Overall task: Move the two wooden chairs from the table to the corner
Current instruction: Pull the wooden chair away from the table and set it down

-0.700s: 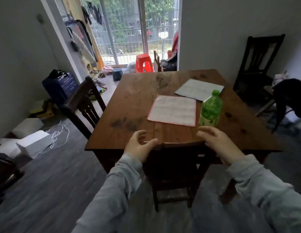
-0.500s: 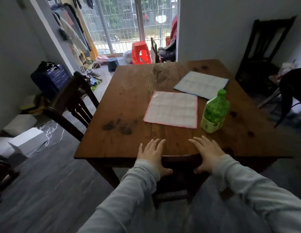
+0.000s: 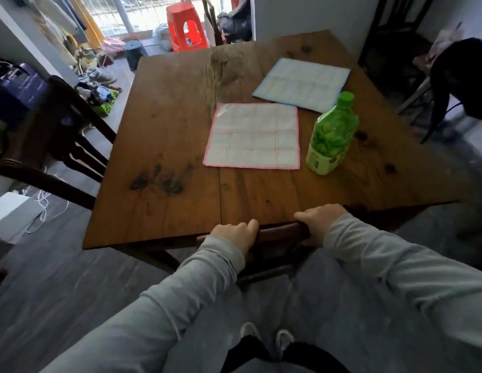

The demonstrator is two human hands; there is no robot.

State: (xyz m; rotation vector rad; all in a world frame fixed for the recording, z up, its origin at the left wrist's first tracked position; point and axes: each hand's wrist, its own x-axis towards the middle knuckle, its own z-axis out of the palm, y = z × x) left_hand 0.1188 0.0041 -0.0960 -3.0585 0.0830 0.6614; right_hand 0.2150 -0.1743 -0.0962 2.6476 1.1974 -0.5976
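A dark wooden chair (image 3: 280, 232) is tucked under the near edge of the brown wooden table (image 3: 175, 135); only its top rail and part of its back show. My left hand (image 3: 235, 232) is curled around the left end of that rail. Around the right end, my right hand (image 3: 319, 220) is closed. A second dark wooden chair (image 3: 56, 146) stands at the table's left side, its back angled toward me.
On the table lie a pink-edged cloth (image 3: 253, 137), a blue cloth (image 3: 301, 84) and a green bottle (image 3: 332, 135). Another dark chair (image 3: 390, 36) stands at the far right wall. A red stool (image 3: 186, 25), bags and clutter crowd the far left floor. My shoes (image 3: 266, 337) stand on grey flooring.
Both hands went from hovering open over the table edge to lying on the chair's top rail, then closed around it. The view has tilted down and come closer.
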